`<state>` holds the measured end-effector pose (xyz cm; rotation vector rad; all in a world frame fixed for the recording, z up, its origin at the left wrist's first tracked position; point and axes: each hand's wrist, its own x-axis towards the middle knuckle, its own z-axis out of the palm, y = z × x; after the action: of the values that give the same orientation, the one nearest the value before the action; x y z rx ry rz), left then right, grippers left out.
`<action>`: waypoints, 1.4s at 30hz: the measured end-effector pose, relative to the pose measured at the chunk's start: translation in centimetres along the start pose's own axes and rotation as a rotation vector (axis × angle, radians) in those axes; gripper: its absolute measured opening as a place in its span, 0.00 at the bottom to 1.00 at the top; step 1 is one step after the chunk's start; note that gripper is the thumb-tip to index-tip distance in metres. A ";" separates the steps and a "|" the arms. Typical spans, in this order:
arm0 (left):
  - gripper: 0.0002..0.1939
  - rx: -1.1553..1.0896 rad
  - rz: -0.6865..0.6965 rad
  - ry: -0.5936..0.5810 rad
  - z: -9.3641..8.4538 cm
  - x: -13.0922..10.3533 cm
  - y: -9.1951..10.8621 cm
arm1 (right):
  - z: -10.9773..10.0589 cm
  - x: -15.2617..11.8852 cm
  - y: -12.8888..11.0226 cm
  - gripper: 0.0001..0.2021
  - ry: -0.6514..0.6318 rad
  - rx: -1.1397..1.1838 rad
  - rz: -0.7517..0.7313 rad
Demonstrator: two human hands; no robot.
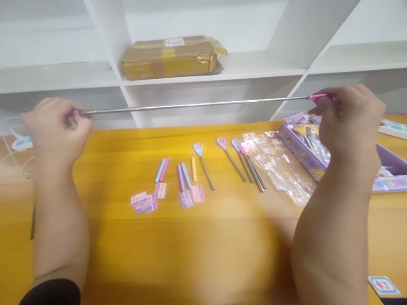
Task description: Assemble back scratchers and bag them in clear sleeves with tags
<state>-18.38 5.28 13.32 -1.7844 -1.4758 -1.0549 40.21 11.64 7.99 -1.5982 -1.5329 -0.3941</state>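
A thin metal telescopic rod (193, 104) is stretched out in the air above the table's back edge. My left hand (58, 124) is closed on its pink left end, and my right hand (349, 114) is closed on its pink right end. Below it, several small hand-shaped scratchers lie on the table, among them a blue one (204, 165) and a pink one (231, 159). Left of them are a yellow tube (193, 169), a purple tube (181, 178) and a pink tube (164, 169). Small printed cards (145, 203) lie in front of the tubes.
Clear plastic bags (283, 170) lie beside a purple box (398, 183) on the right. Behind the wooden table (180, 263), a taped cardboard parcel (170, 58) rests on white shelving (252, 64). A power strip (406, 131) is at the far right, a sticker (384, 284) near the front.
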 end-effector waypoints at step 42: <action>0.12 -0.172 -0.015 -0.422 3.0 -5.8 14.8 | 1.1 -10.7 -21.4 0.20 -0.241 0.102 -0.488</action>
<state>-3.78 1.69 7.44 -2.2227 -1.6833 -0.8675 17.97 2.74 7.26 -1.2145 -2.0996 -0.3874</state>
